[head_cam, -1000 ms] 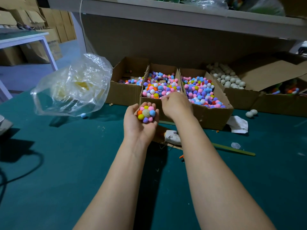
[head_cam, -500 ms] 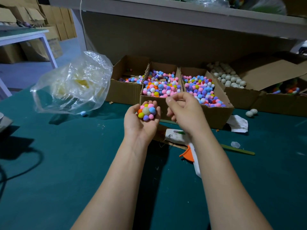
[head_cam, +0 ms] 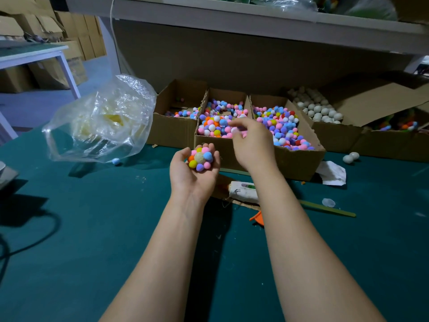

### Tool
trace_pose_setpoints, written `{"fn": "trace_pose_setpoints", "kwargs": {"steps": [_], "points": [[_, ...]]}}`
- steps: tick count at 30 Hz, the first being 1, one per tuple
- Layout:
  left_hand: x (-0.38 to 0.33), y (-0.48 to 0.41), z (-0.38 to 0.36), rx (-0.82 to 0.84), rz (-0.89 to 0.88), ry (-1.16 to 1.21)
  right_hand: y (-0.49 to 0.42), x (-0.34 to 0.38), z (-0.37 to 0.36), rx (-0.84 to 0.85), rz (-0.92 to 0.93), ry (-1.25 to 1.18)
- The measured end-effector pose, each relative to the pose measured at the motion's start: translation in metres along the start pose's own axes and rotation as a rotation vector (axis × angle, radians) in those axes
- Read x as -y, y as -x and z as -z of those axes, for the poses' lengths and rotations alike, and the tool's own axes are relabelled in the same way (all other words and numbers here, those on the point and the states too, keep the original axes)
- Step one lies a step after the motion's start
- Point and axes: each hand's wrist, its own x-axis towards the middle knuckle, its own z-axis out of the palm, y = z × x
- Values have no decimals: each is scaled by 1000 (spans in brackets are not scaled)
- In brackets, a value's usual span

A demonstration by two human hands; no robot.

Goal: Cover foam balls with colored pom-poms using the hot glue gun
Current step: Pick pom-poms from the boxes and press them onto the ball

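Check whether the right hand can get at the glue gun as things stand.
Probably yes: the glue gun lies uncovered on the table beneath the right forearm, and the right hand, above the middle box, need only draw back.

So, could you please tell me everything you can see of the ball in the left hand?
The ball is round, with fuzzy pom-poms in pink, blue, yellow, orange and purple ringing a bare, pale, rough-looking patch that faces the camera. It sits in the cupped left hand, fingers curled behind it, above the green table, just in front of the middle box. The right hand does not touch it.
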Motion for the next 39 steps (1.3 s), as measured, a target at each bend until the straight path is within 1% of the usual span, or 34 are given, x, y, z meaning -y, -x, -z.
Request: {"fn": "trace_pose_setpoints", "kwargs": {"steps": [5,10,12,16,18,25,27,29,34,39], "points": [[0,-1,1,-3,-9,1,-19,13,-16,50,-23,308],[0,-2,1,10,2,-6,-27,29,-22,324,-66,534],[0,-2,1,5,9,-4,-29,32,-21,393,-59,571],[1,-2,1,-7,15,-8,-34,31,-11,479,-72,454],[1,-1,0,-19,14,-8,-34,28,-3,480,-42,392],[2,0,0,-28,8,-14,-23,10,7,285,12,103],[2,-1,1,-21,4,-20,-15,8,9,191,25,-15],[1,-3,1,-14,-3,-25,-3,6,13,145,29,-125],[3,-7,2,20,-23,-39,42,1,17,266,2,-260],[7,-7,2,60,-35,-41,57,2,9,221,1,-240]]}}
